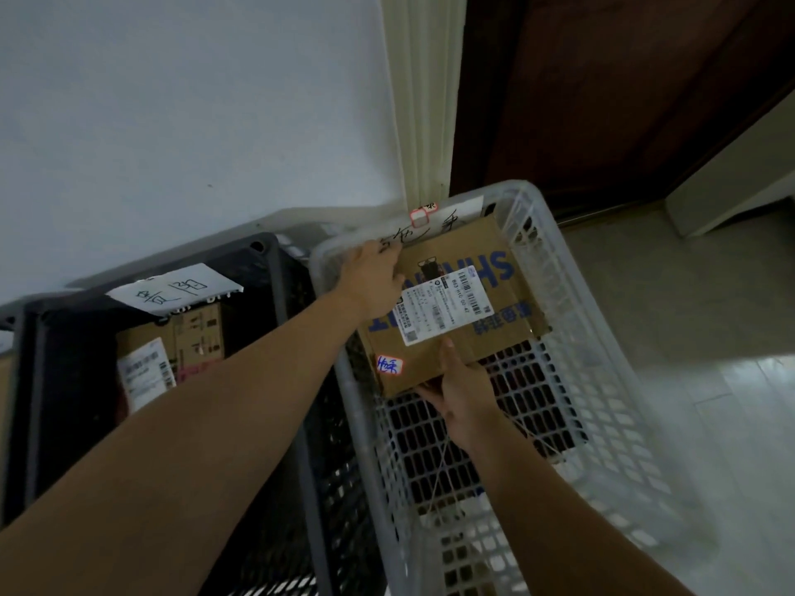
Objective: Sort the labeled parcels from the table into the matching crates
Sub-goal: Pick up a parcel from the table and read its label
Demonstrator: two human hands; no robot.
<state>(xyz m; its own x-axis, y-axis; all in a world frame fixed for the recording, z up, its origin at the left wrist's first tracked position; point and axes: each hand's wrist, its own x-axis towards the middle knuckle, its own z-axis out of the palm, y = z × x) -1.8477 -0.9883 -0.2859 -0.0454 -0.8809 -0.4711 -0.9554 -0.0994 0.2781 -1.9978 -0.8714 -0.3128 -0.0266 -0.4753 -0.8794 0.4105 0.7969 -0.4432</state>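
From the head view, the cardboard box (pixel 451 303) sits low inside the white crate (pixel 563 268), up against its far end and tilted, with the near edge held higher. I cannot tell whether its far edge is already on the crate floor. The main risk I see is the left hand (pixel 374 281) getting squeezed between the box and the crate's back wall as the box goes down, since it is wedged right at that far corner. A corner could also snag on the lattice wall, or the box could drop hard if the near grip lets go early. The handwritten sticker (pixel 390 365) on the box and the paper sign (pixel 447 221) on the crate are too scrawled for me to compare, so a wrong crate is possible; the black crate (pixel 64 380) beside it has its own sign (pixel 176 290). The left hand curls over the box's far left corner. The right hand (pixel 460 393) grips the near edge, thumb on top and fingers underneath.
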